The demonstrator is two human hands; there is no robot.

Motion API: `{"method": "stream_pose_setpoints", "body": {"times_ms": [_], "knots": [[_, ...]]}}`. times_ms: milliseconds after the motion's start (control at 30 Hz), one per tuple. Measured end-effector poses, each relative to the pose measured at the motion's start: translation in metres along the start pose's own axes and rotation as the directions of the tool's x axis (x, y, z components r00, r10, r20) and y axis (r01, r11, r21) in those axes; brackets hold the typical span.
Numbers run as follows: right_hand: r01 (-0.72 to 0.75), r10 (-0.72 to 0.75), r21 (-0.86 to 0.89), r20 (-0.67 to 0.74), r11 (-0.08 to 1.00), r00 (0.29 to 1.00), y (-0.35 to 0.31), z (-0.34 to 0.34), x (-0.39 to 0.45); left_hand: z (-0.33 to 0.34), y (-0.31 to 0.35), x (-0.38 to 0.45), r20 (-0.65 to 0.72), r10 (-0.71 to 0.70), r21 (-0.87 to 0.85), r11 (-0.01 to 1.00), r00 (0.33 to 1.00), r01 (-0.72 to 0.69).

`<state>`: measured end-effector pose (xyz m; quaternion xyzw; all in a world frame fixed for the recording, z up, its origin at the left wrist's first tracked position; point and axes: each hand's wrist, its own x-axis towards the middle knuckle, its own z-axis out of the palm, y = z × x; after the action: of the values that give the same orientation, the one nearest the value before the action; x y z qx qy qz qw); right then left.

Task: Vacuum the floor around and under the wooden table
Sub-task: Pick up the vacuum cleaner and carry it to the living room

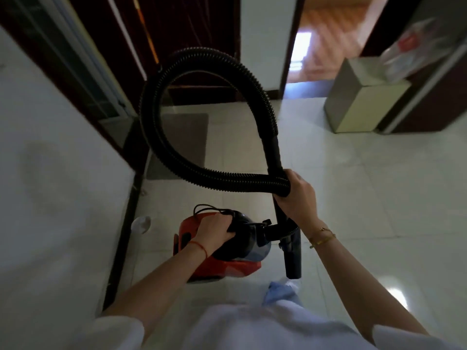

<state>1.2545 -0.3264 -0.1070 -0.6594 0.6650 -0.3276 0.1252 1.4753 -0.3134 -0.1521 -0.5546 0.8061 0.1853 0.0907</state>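
The left hand (216,229) is curled around the black handle on top of a red and black vacuum cleaner (225,251), which sits over the pale tiled floor (353,198) close to the white wall (50,173) on the left; whether it rests on the tiles or is lifted cannot be told. Its long axis runs left to right in the view, with the hose socket pointing right.

The right hand (297,195) grips the black ribbed hose (161,137) together with the rigid tube (290,248). The hose rises from the hand in a tall loop that stands upright and arches toward the dark wooden doors (177,34). The tube hangs from the hand with its open end pointing down at the floor.

A grey mat (187,137) lies before the doors. A pale box-shaped bin (358,109) stands near the far right, beside an open doorway (328,46). No writing can be read.
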Motion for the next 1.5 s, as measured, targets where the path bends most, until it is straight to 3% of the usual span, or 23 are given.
{"method": "stream_pose_setpoints", "body": {"times_ms": [200, 433, 567, 933, 1333, 1500], "knots": [[-0.176, 0.167, -0.053, -0.147, 0.983, 0.975, 0.108, -0.091, 0.0, -0.012, 0.124, 0.079, 0.064, 0.172, 0.141, 0.974, 0.983, -0.179], [-0.353, 0.305, -0.094, -0.329, 0.931, 0.894, 0.214, -0.19, -0.002, -0.019, 0.261, 0.156, 0.055, 0.375, 0.235, 0.896, 0.925, -0.377], [-0.416, 0.339, -0.116, -0.407, 0.902, 0.848, 0.262, -0.233, -0.003, -0.027, 0.326, 0.192, 0.062, 0.489, 0.253, 0.835, 0.87, -0.488], [-0.657, 0.499, -0.045, -0.612, 0.752, 0.613, 0.411, -0.332, -0.005, -0.017, 0.515, 0.323, 0.194, 0.723, 0.274, 0.61, 0.664, -0.744], [-0.792, 0.564, 0.009, -0.707, 0.61, 0.426, 0.579, -0.455, 0.061, -0.029, 0.73, 0.479, 0.249, 0.862, 0.286, 0.37, 0.441, -0.884], [-0.82, 0.555, 0.02, -0.745, 0.573, 0.369, 0.636, -0.5, 0.081, -0.036, 0.808, 0.529, 0.268, 0.884, 0.296, 0.303, 0.383, -0.906]]}}
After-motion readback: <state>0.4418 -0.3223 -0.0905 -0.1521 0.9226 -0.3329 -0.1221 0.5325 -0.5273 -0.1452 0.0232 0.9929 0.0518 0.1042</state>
